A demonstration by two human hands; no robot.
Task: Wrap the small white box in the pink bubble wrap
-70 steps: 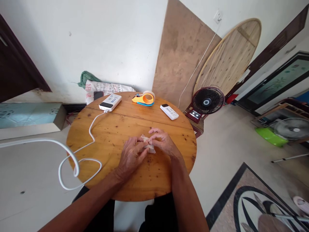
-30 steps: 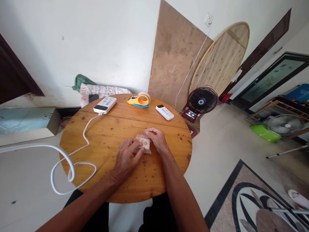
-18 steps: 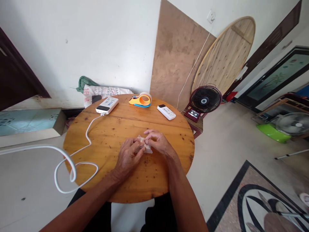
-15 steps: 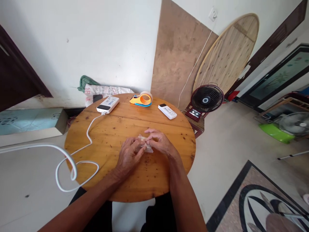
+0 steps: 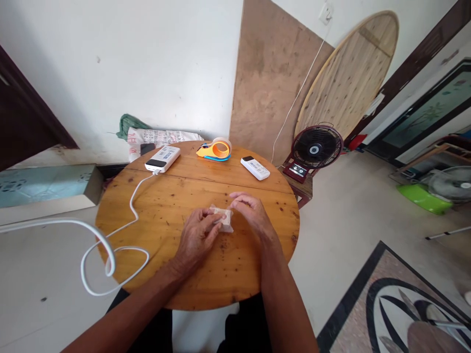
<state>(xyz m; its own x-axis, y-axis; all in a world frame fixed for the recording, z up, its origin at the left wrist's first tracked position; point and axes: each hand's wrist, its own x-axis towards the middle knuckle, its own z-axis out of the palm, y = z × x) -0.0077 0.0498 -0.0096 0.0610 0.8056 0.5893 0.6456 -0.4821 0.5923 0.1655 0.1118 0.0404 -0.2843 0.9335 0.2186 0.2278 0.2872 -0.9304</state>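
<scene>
A small pale box-like packet point(image 5: 225, 223), seemingly wrapped in clear film or tape, lies on the round wooden table point(image 5: 154, 211). My left hand point(image 5: 197, 234) grips it from the left, thumb and fingers pressed on its top. Just beyond its right upper corner is my right hand point(image 5: 252, 212), thumb and fingertips close together in a pinch. Whatever those fingertips hold, if anything, is too small to make out. Behind the packet, an orange and blue tape dispenser point(image 5: 214, 150) rests near the far edge of the table.
A white power bank point(image 5: 163, 159) with a white cable point(image 5: 133, 198) plugged in lies at the back left. Another white power bank point(image 5: 255, 168) lies at the back right. A dark red fan point(image 5: 315, 149) stands beyond the table on the right.
My right hand has lifted off the packet and moved slightly right, uncovering its top. My left hand keeps its grip. The view has shifted a little.
</scene>
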